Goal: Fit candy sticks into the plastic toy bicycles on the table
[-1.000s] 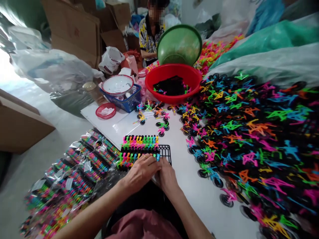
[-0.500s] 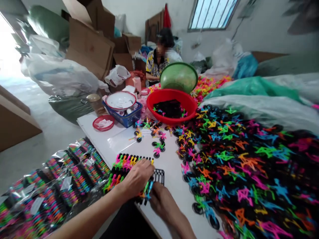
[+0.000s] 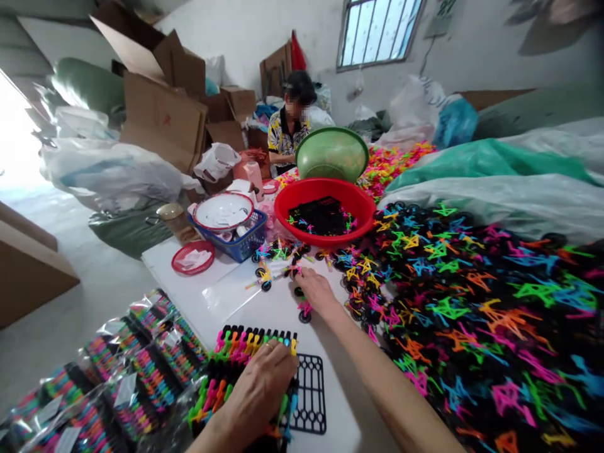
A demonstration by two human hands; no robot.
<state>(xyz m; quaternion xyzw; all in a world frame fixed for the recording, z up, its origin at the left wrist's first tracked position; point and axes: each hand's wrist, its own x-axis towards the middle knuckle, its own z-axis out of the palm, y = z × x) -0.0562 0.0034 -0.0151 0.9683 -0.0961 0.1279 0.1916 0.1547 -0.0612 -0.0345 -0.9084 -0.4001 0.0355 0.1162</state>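
My left hand (image 3: pixel 264 380), wearing a ring, is curled over the end of a packed row of small colourful toy bicycles (image 3: pixel 236 343) at the table's front edge. Its fingers close on the end toy bicycle. The row stands in a black plastic grid rack (image 3: pixel 323 393), whose bare right part shows beside the hand. Farther up the table my right hand (image 3: pixel 315 289) reaches out, fingertips together on a toy bicycle (image 3: pixel 295 271) with a pink part. Just below that hand lies another toy bicycle (image 3: pixel 304 311) with pink and green parts and black wheels.
A large heap of toy bicycles (image 3: pixel 472 314) covers the right side. Behind stand a red basin (image 3: pixel 325 236), a green basin (image 3: pixel 333 154) and a blue basket (image 3: pixel 240 248). Bagged toy packs (image 3: pixel 146 346) lie at the left. A co-worker (image 3: pixel 287 132) sits across.
My right hand has left the rack and moved forward to the loose toy bicycles. My left hand stays on the row. The view has shifted, with the rack now lower in the picture.
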